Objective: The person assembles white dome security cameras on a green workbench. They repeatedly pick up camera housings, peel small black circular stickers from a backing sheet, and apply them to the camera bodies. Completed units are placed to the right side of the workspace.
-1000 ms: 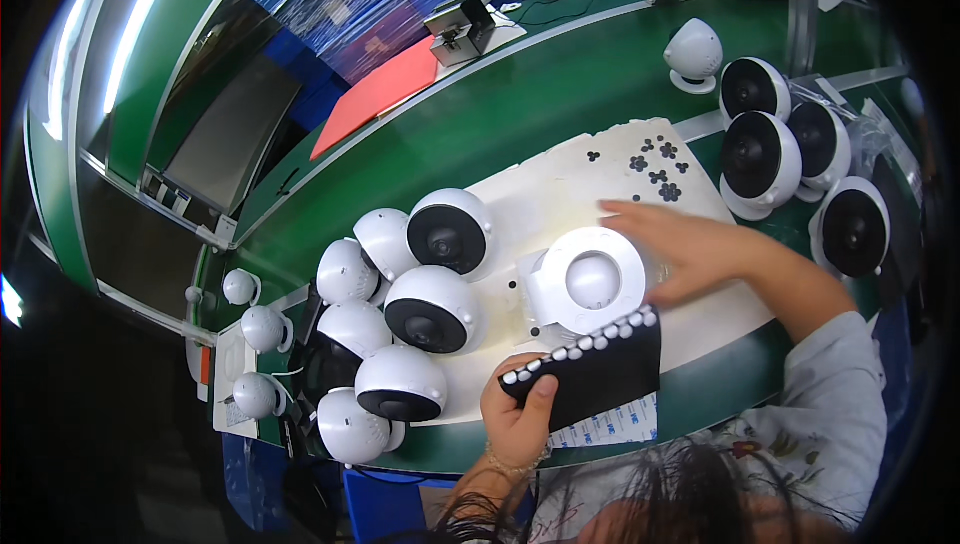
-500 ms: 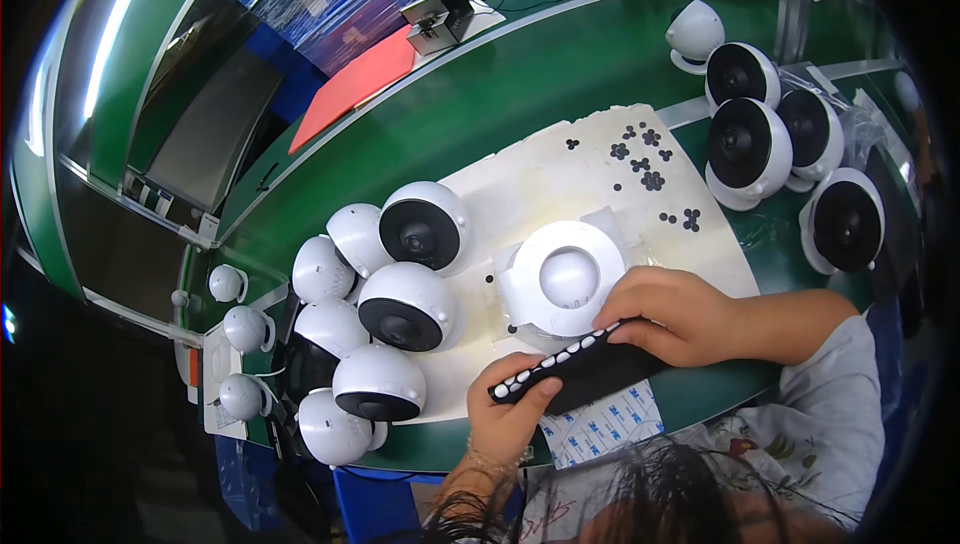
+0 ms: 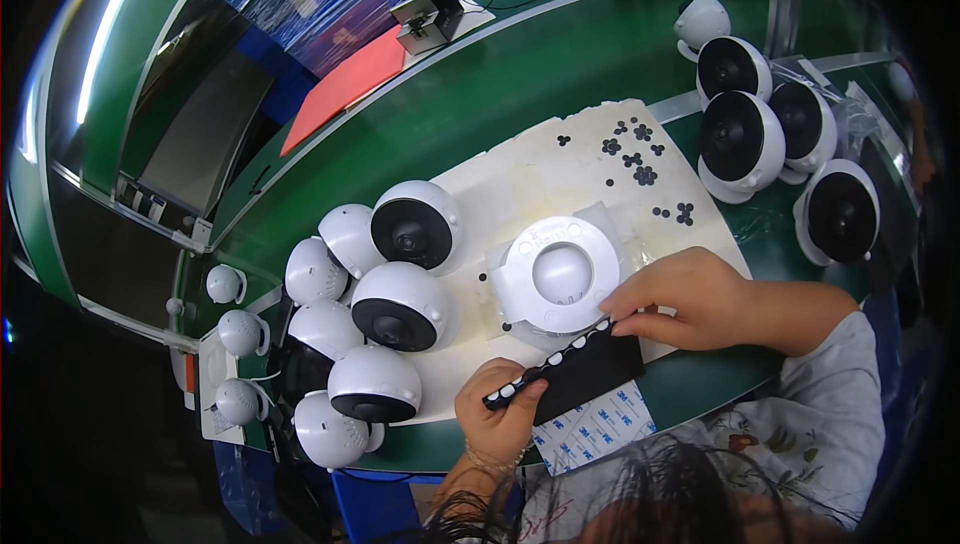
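Head view is showing the left hand (image 3: pixel 497 412) pinching the near end of a black sheet (image 3: pixel 585 372) with punched-out round holes, fingers clenched on it. The right hand (image 3: pixel 683 296) is pressing its fingertips (image 3: pixel 622 312) on the sheet's far end, at five o'clock from the white round base (image 3: pixel 556 275). Sheet and base are lying on a white foam mat (image 3: pixel 520 179). Small black pads (image 3: pixel 640 159) are sitting at one o'clock from the base; white dome cameras (image 3: pixel 395 306) are crowding at nine o'clock.
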### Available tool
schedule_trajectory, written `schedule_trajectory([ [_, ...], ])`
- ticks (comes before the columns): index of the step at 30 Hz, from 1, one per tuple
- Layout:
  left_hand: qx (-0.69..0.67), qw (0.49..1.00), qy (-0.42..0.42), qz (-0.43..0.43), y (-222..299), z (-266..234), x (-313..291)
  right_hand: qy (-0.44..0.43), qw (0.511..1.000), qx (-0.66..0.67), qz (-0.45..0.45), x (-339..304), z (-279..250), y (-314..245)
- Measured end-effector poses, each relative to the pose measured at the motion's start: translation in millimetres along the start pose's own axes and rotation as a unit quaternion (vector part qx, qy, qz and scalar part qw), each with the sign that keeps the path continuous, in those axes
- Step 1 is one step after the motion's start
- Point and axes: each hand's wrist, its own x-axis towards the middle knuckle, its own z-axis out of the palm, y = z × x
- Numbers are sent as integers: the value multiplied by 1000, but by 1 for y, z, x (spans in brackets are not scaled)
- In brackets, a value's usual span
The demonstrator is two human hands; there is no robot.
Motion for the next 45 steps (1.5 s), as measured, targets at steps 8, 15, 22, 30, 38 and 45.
schedule_trajectory([
  [8, 10, 1000, -5, -26, 3, 1, 1, -4, 991, -102, -87, 5, -4, 3],
  [15, 47, 998, -18, -39, 4, -4, 0, 65, 991, -25, -119, 14, -7, -1],
  [22, 51, 996, -26, -66, 8, -3, 1, -3, 966, -168, -198, 7, 11, -5],
  [30, 44, 997, -19, 59, 7, 4, 3, 65, 982, 65, -164, 20, 27, -16],
  [38, 68, 992, -104, 20, -2, -7, 5, -105, 962, 72, -244, 32, 32, -18],
  [45, 300, 943, -45, 139, 17, 4, 12, 102, 991, 81, -33, 47, 2, 7],
])
